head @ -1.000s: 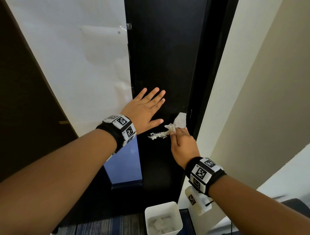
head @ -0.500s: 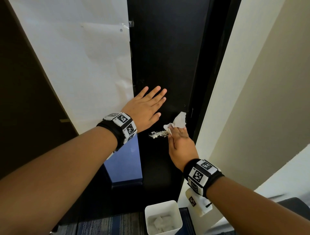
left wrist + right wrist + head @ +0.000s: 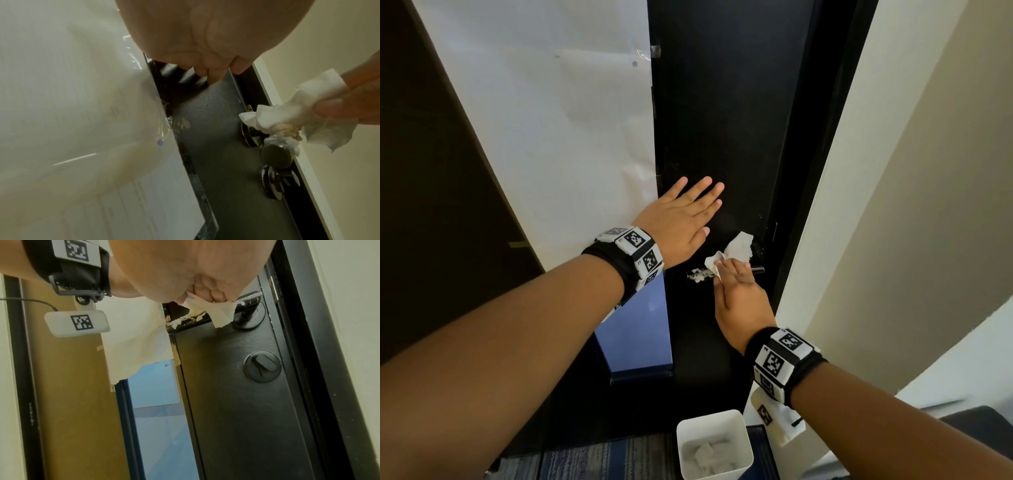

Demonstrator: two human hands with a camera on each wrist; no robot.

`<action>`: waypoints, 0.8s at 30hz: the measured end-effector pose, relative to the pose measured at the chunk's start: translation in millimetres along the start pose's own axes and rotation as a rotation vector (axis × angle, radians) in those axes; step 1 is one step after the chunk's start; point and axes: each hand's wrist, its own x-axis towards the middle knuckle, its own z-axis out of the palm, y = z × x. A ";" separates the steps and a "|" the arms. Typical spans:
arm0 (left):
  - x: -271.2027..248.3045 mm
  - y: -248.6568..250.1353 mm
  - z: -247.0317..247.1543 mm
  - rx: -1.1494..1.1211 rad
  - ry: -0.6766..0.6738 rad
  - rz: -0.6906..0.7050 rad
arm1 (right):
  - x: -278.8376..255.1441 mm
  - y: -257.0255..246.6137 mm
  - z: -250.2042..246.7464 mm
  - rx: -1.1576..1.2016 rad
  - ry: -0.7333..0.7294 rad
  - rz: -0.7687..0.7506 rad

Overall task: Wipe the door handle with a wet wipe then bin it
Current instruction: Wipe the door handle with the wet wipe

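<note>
Wiping under way, binning not yet done.
Right hand [image 3: 739, 294] fingers clamp wet wipe [image 3: 734, 251] onto door handle [image 3: 726, 273], residue remaining; left hand [image 3: 681, 222] flat, fingers apart, on door [image 3: 722, 120]; bin [image 3: 714, 442] waits below.

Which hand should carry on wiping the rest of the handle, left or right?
Right. The right hand already holds the wet wipe on the door handle, where white residue shows toward its free end. The left hand lies flat on the door, holding nothing.
</note>
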 end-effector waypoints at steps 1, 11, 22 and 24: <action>0.0 -0.1 0.3 0.000 0.000 0.001 | -0.6 -2.4 -0.4 0.003 -0.004 0.000; -0.6 -1.1 1.3 -0.007 0.008 0.002 | -5.1 -24.4 4.4 0.022 -0.107 -0.040; -4.3 -7.3 -6.0 -0.195 -0.019 0.015 | -2.7 -37.4 -6.3 0.043 -0.236 -0.005; -5.4 -7.2 -7.2 -0.246 -0.027 0.005 | -3.4 -36.7 -3.5 0.049 -0.254 -0.011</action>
